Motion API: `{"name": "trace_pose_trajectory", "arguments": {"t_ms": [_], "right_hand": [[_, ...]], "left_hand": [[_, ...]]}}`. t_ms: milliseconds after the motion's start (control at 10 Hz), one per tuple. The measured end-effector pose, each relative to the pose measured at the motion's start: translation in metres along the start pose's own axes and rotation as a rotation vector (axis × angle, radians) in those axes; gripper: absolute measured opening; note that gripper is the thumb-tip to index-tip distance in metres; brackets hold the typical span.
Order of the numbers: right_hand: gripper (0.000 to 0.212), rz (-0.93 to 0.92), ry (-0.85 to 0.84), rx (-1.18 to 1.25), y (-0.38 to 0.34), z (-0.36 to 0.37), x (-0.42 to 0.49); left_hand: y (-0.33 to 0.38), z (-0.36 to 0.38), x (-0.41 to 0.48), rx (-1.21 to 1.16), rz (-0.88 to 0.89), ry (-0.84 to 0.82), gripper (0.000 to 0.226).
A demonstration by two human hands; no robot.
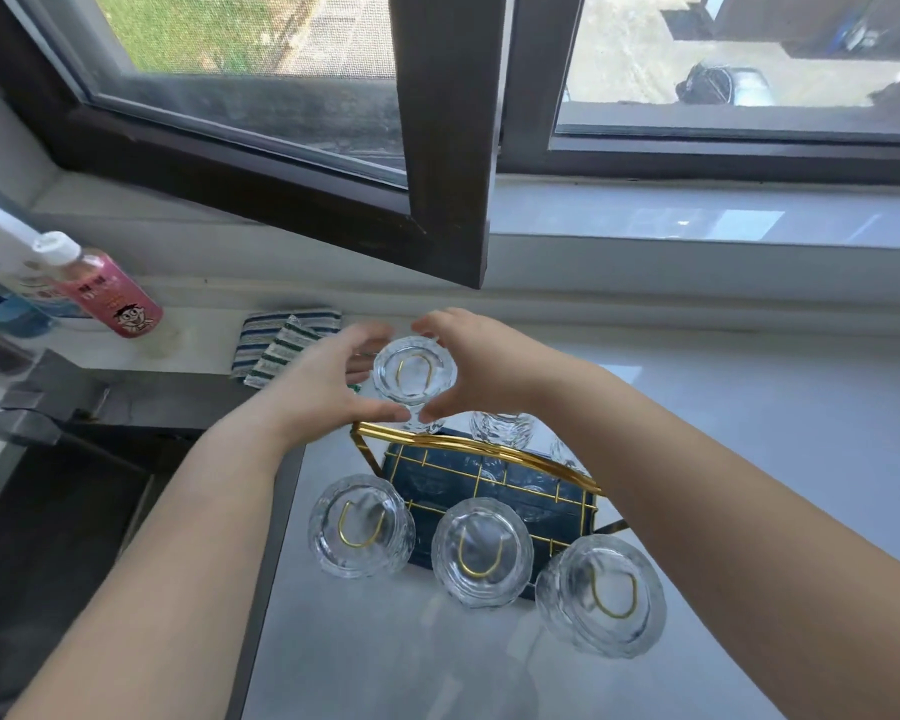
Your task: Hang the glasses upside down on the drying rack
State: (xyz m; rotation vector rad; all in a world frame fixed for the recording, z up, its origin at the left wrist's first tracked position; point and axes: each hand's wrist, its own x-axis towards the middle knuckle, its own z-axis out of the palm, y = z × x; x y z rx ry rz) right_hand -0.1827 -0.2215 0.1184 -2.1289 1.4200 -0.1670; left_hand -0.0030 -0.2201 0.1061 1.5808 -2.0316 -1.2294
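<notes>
1. While both hands bracket it, the far glass sits upside down at frame centre, a gold peg loop showing through its base.
2. Left hand curls round its left side, right hand round its right; thumbs nearly meet below it, fingers spread. Whether they grip or merely cup it, cannot tell.
3. Glass axis runs near vertical, toward the camera; both hands equally close.
4. Three more glasses, lower left, lower middle and lower right, hang on the gold drying rack.
5. Further glasses behind the rack handle are unclear.
6. Judgement: task looks nearly done.
</notes>
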Motion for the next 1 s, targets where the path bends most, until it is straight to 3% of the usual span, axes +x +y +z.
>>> {"name": "trace_pose_trajectory", "arguments": {"t_ms": [300,1000], "right_hand": [[0.081,-0.008,0.032,0.003,0.003,0.003,0.007],[0.081,0.019,0.045,0.074,0.002,0.000,-0.005]], "left_hand": [[-0.005,0.001,0.001,-0.058,0.038,0.026,0.076],[-0.004,0.001,0.000,-0.057,0.018,0.021,0.081]]}}
